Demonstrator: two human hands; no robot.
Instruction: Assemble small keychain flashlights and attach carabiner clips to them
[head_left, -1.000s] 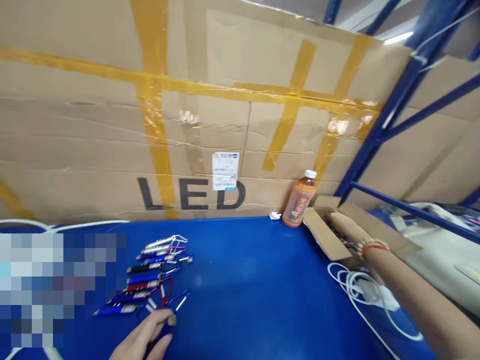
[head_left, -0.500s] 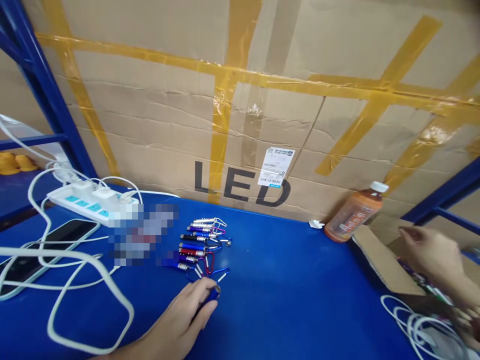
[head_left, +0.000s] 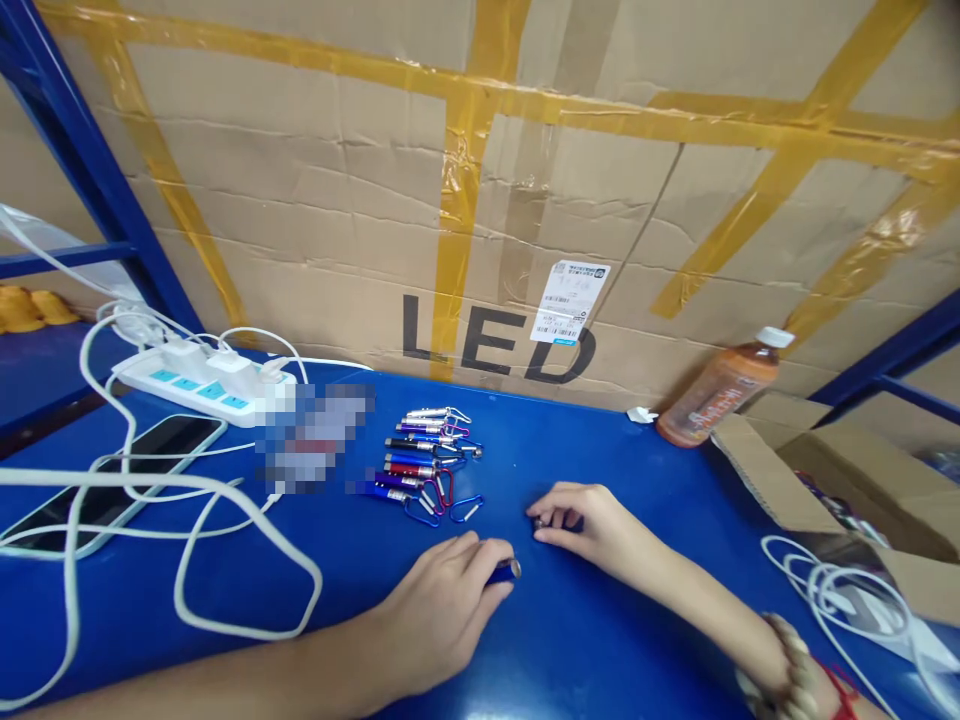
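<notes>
My left hand [head_left: 450, 600] is closed around a blue keychain flashlight [head_left: 504, 571], whose silver-rimmed end sticks out past the thumb and index finger. The rest of it is hidden in the palm. To its right, my right hand [head_left: 581, 520] pinches a small dark flashlight [head_left: 538, 524] low over the table, mostly covered by the fingers. Beyond the left hand, several keychain flashlights [head_left: 412, 468] in silver, purple, black, red and blue lie side by side in a row, their carabiner clips pointing right. A blue carabiner [head_left: 466, 509] lies at the near end.
At right stands an open cardboard box [head_left: 772, 480] with small items inside, beside a coiled white cable [head_left: 832, 590]. An orange drink bottle [head_left: 724, 390] leans near the large LED carton [head_left: 345, 230]. A power strip [head_left: 210, 385], phone [head_left: 112, 480] and looping white cables occupy the left.
My right hand has come from the cardboard box to the middle of the table, now with a small dark flashlight. My left hand has shifted right, still gripping the blue one. The view has tilted slightly.
</notes>
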